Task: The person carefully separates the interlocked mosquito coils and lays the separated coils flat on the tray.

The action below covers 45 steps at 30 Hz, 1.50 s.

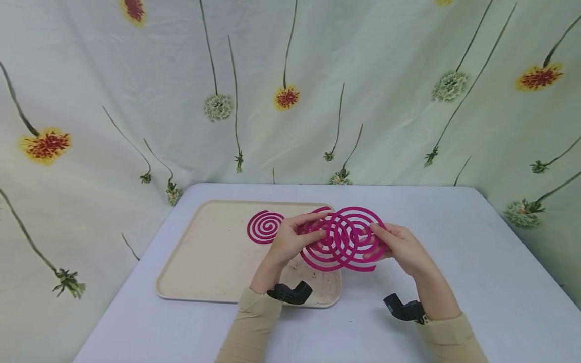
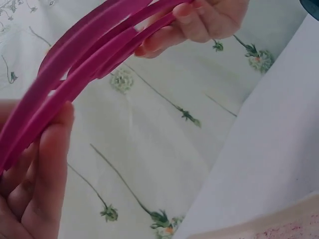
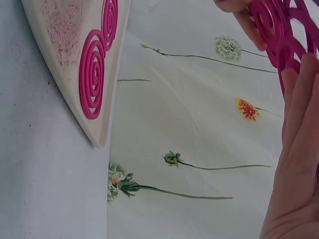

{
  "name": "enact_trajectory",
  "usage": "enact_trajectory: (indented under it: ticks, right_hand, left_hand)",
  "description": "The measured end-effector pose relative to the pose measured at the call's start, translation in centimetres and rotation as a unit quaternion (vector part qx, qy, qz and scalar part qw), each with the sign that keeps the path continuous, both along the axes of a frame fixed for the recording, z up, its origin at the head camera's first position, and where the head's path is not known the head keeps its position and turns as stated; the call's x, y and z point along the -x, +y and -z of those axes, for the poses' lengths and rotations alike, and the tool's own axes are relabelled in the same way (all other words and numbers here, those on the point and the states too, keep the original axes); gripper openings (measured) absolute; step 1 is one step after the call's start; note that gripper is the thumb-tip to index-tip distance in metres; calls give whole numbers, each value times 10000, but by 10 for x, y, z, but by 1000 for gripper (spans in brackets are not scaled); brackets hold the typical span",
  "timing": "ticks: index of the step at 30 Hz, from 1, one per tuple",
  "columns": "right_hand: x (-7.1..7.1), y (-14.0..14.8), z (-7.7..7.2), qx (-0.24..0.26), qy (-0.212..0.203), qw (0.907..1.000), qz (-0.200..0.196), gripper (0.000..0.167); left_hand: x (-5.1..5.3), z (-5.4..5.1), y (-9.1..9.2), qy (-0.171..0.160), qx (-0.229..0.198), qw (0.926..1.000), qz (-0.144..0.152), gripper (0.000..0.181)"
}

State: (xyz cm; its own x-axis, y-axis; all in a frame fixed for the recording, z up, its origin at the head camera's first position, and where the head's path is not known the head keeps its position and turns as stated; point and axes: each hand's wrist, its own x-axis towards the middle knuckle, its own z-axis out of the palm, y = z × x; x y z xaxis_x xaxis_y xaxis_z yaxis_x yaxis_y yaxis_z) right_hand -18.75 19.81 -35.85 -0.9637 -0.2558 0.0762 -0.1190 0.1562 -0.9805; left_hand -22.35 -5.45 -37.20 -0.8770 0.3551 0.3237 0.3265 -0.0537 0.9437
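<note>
Two magenta mosquito coils, a left one point(image 1: 317, 265) and a right one point(image 1: 363, 208), are held up and overlap over the tray's right edge. My left hand point(image 1: 287, 241) pinches the left coil at its outer side. On the opposite side, my right hand point(image 1: 405, 248) grips the right coil between thumb and fingers. In the left wrist view the held coils point(image 2: 75, 64) appear nearly edge-on. Whether they are interlocked or only overlapping, I cannot tell. Another mosquito coil point(image 1: 265, 227) lies flat on the beige tray point(image 1: 204, 257), left of my left hand.
A second coil on the tray point(image 3: 92, 74) shows in the right wrist view, largely hidden behind the held pair in the head view. Reddish crumbs point(image 3: 62, 35) dot the tray's surface. The white table point(image 1: 454, 242) extends to the right, with a flowered cloth point(image 1: 386, 101) behind it.
</note>
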Motion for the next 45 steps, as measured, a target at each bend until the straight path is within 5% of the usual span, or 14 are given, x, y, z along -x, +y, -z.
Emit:
enact_trajectory:
  ticks: [3,7,10,13,15,19,23,26,30,36,42,45]
  right_hand:
    - [0,-10,3,304,35,9974,655,46]
    - [0,-26,9,900,91,9839,1544,47]
    - [-1,-38,13,1328,73,9709,1991,47]
    - [0,-41,13,1538,-93,9661,2070,50]
    - [1,-36,11,1503,-245,9715,1816,53]
    - [2,-9,4,796,-378,9947,524,50]
    - [4,13,3,-265,-257,9943,-1003,34]
    - [5,17,4,-694,-129,9884,-1344,30]
    - [4,15,3,-683,-22,9935,-911,32]
    - [1,2,1,-114,8,9996,267,41]
    - [-1,-19,5,762,77,9854,1519,46]
    - [-2,-28,6,1335,44,9718,1945,46]
  left_hand:
    - [-1,1,7,-68,-318,9974,-647,39]
    - [-2,5,21,144,-765,9845,-1570,38]
    - [-4,8,30,400,-1062,9771,-1798,41]
    - [-4,9,30,503,-1086,9823,-1441,45]
    - [-2,7,23,422,-990,9894,-972,46]
    - [2,1,-5,322,-409,9980,352,43]
    - [2,-4,-21,591,521,9870,1400,42]
    - [1,-5,-20,666,787,9827,1536,45]
    - [1,-4,-14,538,530,9898,1210,46]
    - [0,0,0,166,-83,9998,-21,47]
    - [-6,4,24,237,-1038,9855,-1319,45]
    - [-7,9,34,433,-1274,9779,-1598,47]
